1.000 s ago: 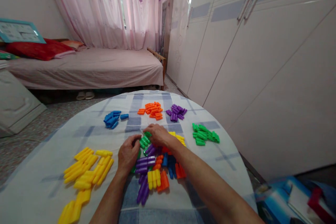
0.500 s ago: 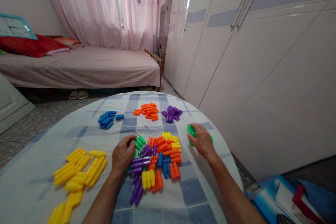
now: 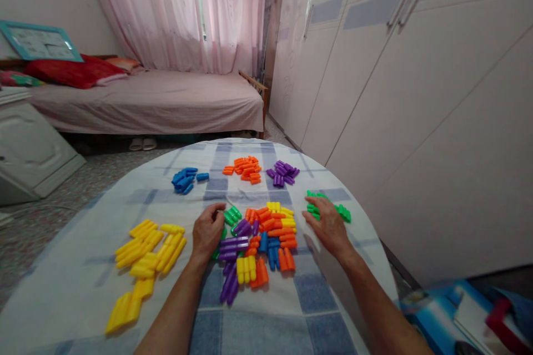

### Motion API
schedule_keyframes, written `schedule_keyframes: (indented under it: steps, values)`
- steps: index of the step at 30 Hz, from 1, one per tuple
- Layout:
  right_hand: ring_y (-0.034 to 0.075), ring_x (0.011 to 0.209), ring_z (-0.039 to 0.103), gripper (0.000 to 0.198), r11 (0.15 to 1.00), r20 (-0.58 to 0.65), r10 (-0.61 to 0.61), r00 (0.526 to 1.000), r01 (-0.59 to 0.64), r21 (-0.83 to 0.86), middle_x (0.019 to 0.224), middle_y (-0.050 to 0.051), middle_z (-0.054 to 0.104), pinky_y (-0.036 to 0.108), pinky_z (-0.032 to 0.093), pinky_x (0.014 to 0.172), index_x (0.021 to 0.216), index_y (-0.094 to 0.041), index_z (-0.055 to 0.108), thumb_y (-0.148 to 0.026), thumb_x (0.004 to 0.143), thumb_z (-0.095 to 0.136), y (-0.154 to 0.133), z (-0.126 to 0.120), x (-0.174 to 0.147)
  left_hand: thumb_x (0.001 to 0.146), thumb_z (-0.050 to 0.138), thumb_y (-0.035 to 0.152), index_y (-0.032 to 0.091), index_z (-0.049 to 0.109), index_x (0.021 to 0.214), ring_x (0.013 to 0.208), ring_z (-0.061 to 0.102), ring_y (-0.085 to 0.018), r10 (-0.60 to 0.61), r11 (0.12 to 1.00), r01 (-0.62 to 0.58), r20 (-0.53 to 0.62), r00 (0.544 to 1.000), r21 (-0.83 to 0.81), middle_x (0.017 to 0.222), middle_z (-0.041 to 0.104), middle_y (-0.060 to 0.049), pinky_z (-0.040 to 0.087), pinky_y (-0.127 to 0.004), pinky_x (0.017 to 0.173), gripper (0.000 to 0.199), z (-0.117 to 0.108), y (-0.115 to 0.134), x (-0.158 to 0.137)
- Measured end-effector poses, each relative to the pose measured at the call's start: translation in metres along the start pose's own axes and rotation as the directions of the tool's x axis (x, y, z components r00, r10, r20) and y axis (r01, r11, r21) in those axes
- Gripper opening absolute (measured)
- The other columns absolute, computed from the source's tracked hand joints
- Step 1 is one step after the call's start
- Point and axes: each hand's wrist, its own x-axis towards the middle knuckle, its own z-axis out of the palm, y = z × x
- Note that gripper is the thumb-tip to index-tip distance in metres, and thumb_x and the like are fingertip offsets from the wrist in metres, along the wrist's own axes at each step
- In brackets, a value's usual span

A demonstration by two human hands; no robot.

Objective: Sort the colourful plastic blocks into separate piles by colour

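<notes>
My left hand (image 3: 208, 231) rests at the left edge of a mixed heap of plastic toy pieces, shaped like short joined tubes. Its fingers are loosely bent with a gap at the thumb, beside a green piece (image 3: 232, 215); no held piece is visible. Purple pieces (image 3: 234, 244), orange pieces (image 3: 268, 222), blue pieces (image 3: 272, 252) and a yellow piece (image 3: 246, 269) lie in the heap. At the right, my right hand (image 3: 328, 227) is open, thumb and fingers apart, at the near side of a green pile (image 3: 342, 212) that it partly covers.
Sorted piles of yellow (image 3: 145, 252), blue (image 3: 184, 180), orange (image 3: 247, 168) and purple pieces (image 3: 283, 173) lie around the heap on a round table with a checked cloth (image 3: 333, 310). A bed (image 3: 187, 97) and a wardrobe (image 3: 395, 122) stand beyond.
The view has swung slightly left, so everything sits further right. My right hand's fingers have spread and uncover more of the green pile, which looks more spread out. My left hand stays by the heap.
</notes>
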Motion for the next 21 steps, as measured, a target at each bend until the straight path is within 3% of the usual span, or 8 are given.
schedule_keyframes:
  steps: [4,9,14,21]
  values:
    - [0.020,0.108,0.053,0.029,0.979,0.220,-0.171,0.960,0.140,0.148,0.113,0.007,0.062,0.035,0.040,0.095,0.111,-0.020,0.061,-0.026,0.084,0.051,-0.068,0.028,0.021,0.076,0.043,0.031,0.018,0.065,0.101,0.078,0.065,-0.019,-0.017,0.999,0.015,-0.038,0.999,-0.034,0.086,0.070,-0.004,0.051,-0.028,0.070,0.036,0.000,0.002,0.000]
    - [0.024,0.105,0.055,0.036,0.964,0.442,-0.252,0.861,0.262,0.039,0.112,0.009,0.063,0.039,0.041,0.090,0.117,-0.022,0.059,-0.033,0.083,0.055,-0.129,0.068,0.039,0.076,0.042,0.029,0.017,0.062,0.105,0.084,0.065,-0.020,-0.015,0.997,0.009,-0.083,0.996,-0.079,0.096,0.069,-0.007,0.051,-0.031,0.076,0.037,0.000,-0.002,0.002]
    - [0.026,0.102,0.056,0.035,0.946,0.508,-0.214,0.834,0.306,-0.104,0.109,0.012,0.062,0.043,0.042,0.087,0.108,-0.018,0.061,-0.039,0.082,0.055,-0.146,0.091,0.046,0.078,0.042,0.029,0.018,0.059,0.110,0.092,0.064,-0.021,-0.020,0.996,0.010,-0.114,0.993,-0.089,0.106,0.065,-0.008,0.049,-0.034,0.085,0.038,0.001,-0.005,0.004]
    - [0.024,0.097,0.057,0.031,0.950,0.444,-0.223,0.868,0.295,-0.099,0.108,0.012,0.059,0.039,0.043,0.084,0.109,-0.017,0.059,-0.029,0.081,0.054,-0.150,0.091,0.048,0.076,0.046,0.032,0.018,0.059,0.111,0.086,0.065,-0.020,-0.023,0.998,0.018,-0.103,0.994,-0.056,0.101,0.064,-0.007,0.050,-0.032,0.081,0.039,0.001,-0.006,0.004]
